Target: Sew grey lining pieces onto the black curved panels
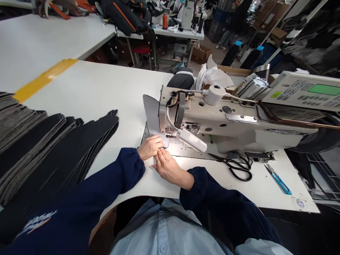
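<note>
Beside the sewing machine (225, 122), left hand (150, 147) and right hand (168, 167) on grey fabric (165, 141), fingers flat together (scissors (240, 168) nearby)

Left hand (150, 148) rests flat on a grey fabric piece (162, 141) at the sewing machine's presser foot (170, 130); right fingers (161, 153) touch its near edge. Black-handled shears (239, 169) lie on the table (106, 88), right of both hands.
</note>
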Motion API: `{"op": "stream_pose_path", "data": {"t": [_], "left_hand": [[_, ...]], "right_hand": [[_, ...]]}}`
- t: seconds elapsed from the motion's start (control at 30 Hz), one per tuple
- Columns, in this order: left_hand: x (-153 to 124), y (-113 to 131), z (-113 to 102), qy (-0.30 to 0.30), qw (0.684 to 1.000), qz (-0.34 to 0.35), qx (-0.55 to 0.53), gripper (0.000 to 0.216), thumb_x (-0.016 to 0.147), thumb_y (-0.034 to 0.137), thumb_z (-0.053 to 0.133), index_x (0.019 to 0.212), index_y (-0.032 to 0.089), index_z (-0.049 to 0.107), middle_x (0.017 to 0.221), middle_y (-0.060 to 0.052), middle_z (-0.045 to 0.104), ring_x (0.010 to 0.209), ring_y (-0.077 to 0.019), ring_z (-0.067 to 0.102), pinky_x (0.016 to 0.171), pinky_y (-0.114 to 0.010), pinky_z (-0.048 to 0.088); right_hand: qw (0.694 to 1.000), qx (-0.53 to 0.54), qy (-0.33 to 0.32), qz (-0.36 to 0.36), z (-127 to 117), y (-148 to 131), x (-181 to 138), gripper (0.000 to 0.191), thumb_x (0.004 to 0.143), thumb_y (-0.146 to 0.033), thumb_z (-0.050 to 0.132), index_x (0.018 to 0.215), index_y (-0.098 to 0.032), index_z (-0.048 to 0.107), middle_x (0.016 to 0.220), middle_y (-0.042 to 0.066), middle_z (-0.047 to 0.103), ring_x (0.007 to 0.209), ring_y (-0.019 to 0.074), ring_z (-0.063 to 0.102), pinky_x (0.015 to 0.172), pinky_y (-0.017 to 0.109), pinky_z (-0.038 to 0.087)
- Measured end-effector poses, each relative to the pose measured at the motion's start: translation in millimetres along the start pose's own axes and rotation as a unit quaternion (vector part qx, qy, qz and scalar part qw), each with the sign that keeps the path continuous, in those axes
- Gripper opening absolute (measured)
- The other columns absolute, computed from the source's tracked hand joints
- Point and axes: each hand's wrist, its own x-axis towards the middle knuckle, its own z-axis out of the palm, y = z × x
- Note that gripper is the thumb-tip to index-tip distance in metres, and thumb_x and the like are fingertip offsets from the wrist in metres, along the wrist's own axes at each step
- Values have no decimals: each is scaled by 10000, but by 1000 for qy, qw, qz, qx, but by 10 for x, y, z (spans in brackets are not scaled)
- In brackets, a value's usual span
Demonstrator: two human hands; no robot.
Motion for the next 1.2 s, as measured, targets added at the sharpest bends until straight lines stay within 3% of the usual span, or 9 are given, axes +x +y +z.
{"op": "stream_pose_path", "data": {"t": [0.33,0.6,0.83,1.03,1.2], "left_hand": [[324,-220,-12,-63,996,-57,25,149,827,95,568,842,150,705,861,-52,684,893,-173,598,836,-275,487],[411,-278,6,-57,995,-77,7,125,830,126,581,731,149,654,914,-55,677,1009,-195,598,880,-295,495],[444,-358,-68,-101,992,-69,13,165,821,106,569,910,169,692,971,-73,705,996,-196,623,873,-283,487],[514,-751,-287,-109,981,-148,67,621,595,70,651,1207,163,600,1273,-114,600,1164,-284,560,983,-372,430],[424,-782,-298,-118,971,-192,79,456,673,167,638,1128,148,632,1236,-132,594,1066,-293,586,1016,-469,371]], "right_hand": [[998,15,5,52,-35,184,203,549,993,-376,421,1280,80,526,1333,351,504,1320,386,453,1085,544,390],[995,64,19,70,-82,196,196,552,962,-384,481,1286,62,513,1387,366,430,1381,407,353,1099,571,350],[996,40,66,54,-42,187,153,458,938,-346,509,1253,-16,550,1348,309,496,1332,386,428,1039,556,431],[993,13,111,44,125,254,122,436,928,-272,491,1277,-13,531,1343,322,493,1310,395,457,1009,570,455],[989,37,139,44,216,338,117,418,956,-252,398,1280,-14,511,1303,299,522,1283,363,489,981,547,492]]}}
